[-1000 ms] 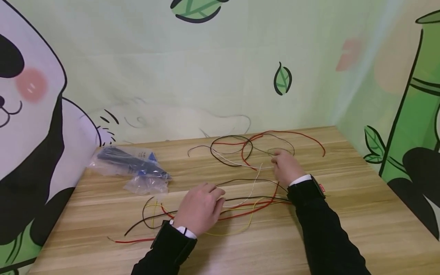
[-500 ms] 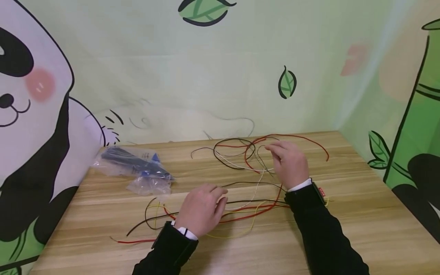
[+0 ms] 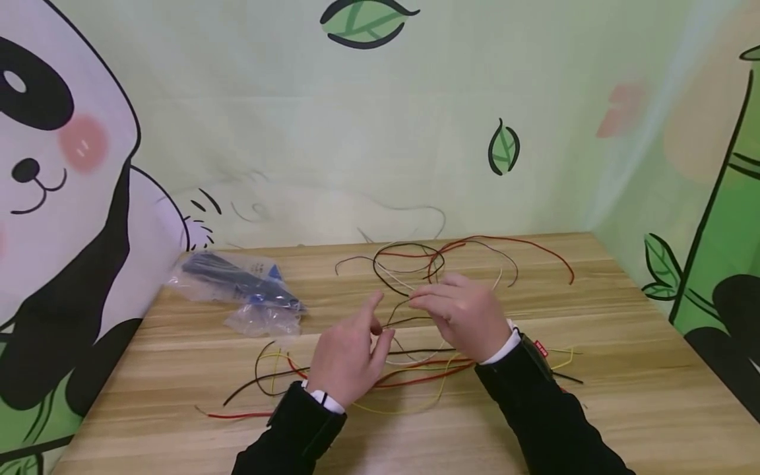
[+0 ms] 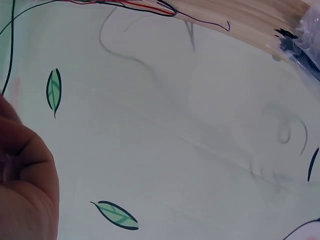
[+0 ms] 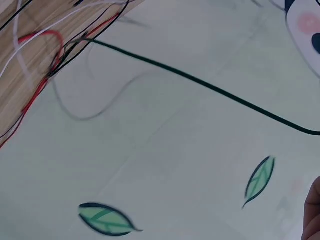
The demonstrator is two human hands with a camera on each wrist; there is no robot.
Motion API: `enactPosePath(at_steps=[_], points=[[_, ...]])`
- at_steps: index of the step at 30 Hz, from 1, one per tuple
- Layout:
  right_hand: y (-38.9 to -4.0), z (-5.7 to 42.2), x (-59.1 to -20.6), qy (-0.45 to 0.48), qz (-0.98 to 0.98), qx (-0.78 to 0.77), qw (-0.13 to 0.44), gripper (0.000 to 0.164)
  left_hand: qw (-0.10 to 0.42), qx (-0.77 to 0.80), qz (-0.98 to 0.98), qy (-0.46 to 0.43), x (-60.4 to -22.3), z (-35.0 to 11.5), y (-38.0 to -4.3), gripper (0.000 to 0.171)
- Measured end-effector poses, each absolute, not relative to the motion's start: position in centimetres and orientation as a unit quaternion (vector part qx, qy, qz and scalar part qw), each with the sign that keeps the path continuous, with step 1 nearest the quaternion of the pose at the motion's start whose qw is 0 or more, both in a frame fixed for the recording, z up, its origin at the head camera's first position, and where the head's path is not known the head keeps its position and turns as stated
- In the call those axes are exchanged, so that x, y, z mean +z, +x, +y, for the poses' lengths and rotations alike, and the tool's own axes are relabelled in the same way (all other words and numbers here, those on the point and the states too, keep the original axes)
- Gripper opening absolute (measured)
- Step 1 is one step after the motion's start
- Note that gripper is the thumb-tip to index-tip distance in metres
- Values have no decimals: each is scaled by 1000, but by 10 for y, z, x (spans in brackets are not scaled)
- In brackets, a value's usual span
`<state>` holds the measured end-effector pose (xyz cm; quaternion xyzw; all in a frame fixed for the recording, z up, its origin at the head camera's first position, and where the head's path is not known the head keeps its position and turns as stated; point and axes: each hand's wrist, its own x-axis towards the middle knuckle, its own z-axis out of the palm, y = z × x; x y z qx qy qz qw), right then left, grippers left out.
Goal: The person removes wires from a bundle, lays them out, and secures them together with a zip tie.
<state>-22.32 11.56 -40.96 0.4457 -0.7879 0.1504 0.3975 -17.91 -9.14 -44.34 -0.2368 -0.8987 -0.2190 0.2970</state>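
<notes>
My right hand (image 3: 469, 316) pinches a thin dark green wire (image 5: 200, 85) between thumb and fingers, just above the middle of the table. The wire runs down toward the pile in the right wrist view. Close by on the left, my left hand (image 3: 344, 361) has its index finger raised and its thumb apart. Under both hands lie loose wires: a black one (image 3: 254, 380), a red one (image 3: 237, 415) and a yellow one (image 3: 410, 412). Farther back is a tangle with a black loop (image 3: 375, 264) and a red wire (image 3: 534, 243). Part of the left palm shows in the left wrist view.
A clear plastic bag (image 3: 261, 320) with dark strips inside lies at the back left of the wooden table (image 3: 629, 396). Behind the table stands a printed wall (image 3: 380, 145) with a panda and leaves.
My right hand has drawn a dark wire from the back tangle and come left and nearer, toward my left hand. The left index finger has lifted and spread away from the thumb.
</notes>
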Motion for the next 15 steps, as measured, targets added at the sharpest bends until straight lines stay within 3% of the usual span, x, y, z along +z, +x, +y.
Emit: enactPosePath(at_steps=[7, 9, 15], points=[[-213, 104, -411, 466, -773, 166, 397, 8, 310, -247, -886, -238, -440, -93, -177, 7], [-215, 107, -411, 446, -780, 171, 405, 15, 326, -244, -883, -233, -437, -97, -177, 5], [-226, 129, -410, 367, -808, 187, 420, 15, 372, -239, -869, -223, -425, -116, -177, 6]])
